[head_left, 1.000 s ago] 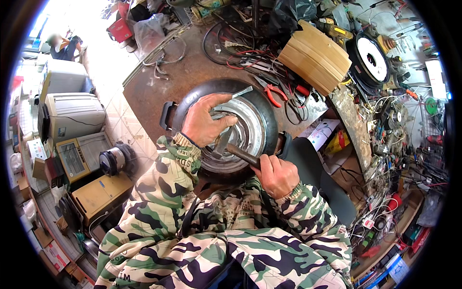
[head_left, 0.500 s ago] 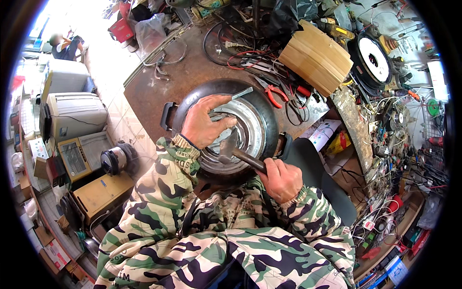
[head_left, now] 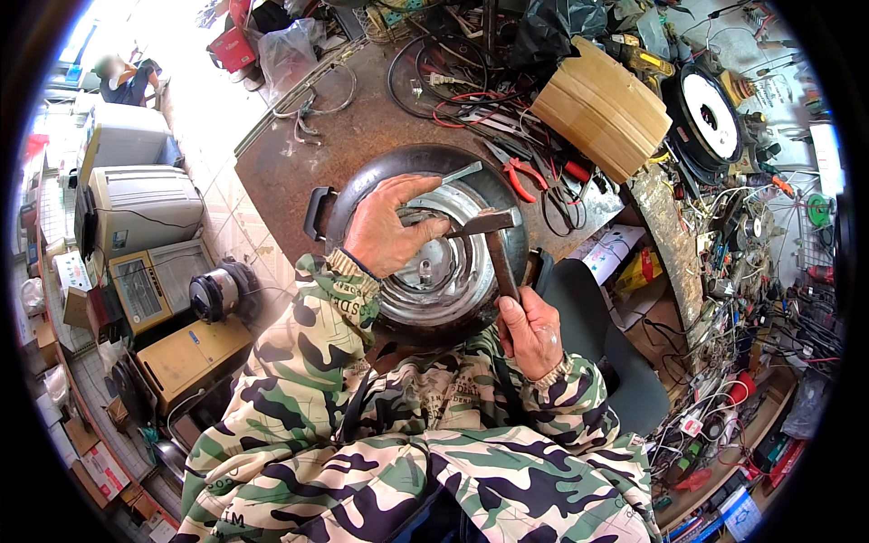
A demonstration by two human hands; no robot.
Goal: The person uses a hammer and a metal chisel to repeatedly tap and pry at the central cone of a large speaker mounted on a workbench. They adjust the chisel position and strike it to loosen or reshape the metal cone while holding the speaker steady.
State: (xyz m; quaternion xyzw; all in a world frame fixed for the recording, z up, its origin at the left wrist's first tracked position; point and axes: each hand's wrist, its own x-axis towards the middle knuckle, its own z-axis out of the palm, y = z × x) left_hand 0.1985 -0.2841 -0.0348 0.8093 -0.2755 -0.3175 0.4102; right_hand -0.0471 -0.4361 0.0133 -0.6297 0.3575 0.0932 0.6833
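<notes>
A dark round pan (head_left: pixel 376 172) with two black side handles lies in front of me, with ringed silvery metal (head_left: pixel 416 303) inside it. Over its left half, my left hand (head_left: pixel 389 224) is closed around a flat-tipped metal bar that looks like a chisel (head_left: pixel 463 173); its tip points to the far right. My right hand (head_left: pixel 532 335) grips the wooden handle of a hammer (head_left: pixel 490 222). The hammer's head is over the pan's right part, just right of my left fingertips. My left palm hides part of the bar and of the metal under it.
The pan rests on a rusty brown table (head_left: pixel 272 176). Red-handled pliers (head_left: pixel 520 177), cables and a cardboard piece (head_left: pixel 602 109) lie beyond. A grey chair (head_left: pixel 602 335) is at right, beside heaped wires and parts. Boxy appliances (head_left: pixel 145 204) stand left; a person sits far off (head_left: pixel 127 83).
The hammer head has swung from the pan's middle toward its far right side, and the handle now points more away from me. My left hand stays nearly in place.
</notes>
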